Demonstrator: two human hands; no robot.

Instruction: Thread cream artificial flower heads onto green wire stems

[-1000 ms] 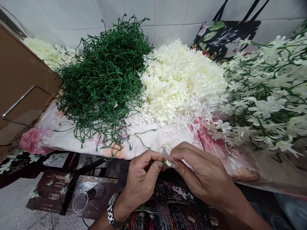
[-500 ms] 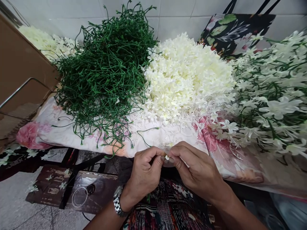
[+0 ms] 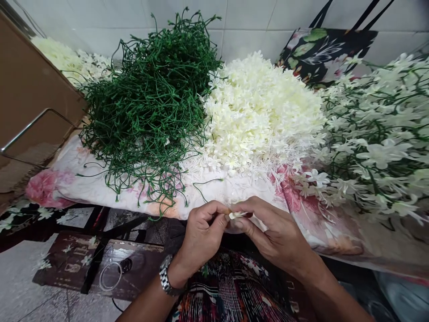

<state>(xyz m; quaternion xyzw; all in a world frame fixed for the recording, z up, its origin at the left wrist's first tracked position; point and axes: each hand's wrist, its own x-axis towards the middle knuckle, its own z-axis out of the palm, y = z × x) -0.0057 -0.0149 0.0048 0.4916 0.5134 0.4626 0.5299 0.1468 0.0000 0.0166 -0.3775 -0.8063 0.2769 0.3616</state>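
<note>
Pinching a small white flower [image 3: 236, 215] from 2 sides: left hand [image 3: 201, 237] closed on one end with thumb and forefinger, right hand [image 3: 275, 232] closed on the other end the same way. Tiny, cream-white, with thin pointed petals, lying roughly level between the fingertips. Mostly covered by them; unable to tell the stem end. Held low in the middle of the view, just in front of the near edge of a floral cloth [image 3: 83, 183] and above patterned fabric [image 3: 231, 290]. Wearing a metal wristwatch [image 3: 166, 277] on the left wrist. Spread on the cloth beyond: a tangled heap of green stems [image 3: 150, 103] at left, a mound of loose cream blossoms [image 3: 261, 112] touching it at centre, green sprays bearing white flowers [image 3: 375, 138] at right.
</note>
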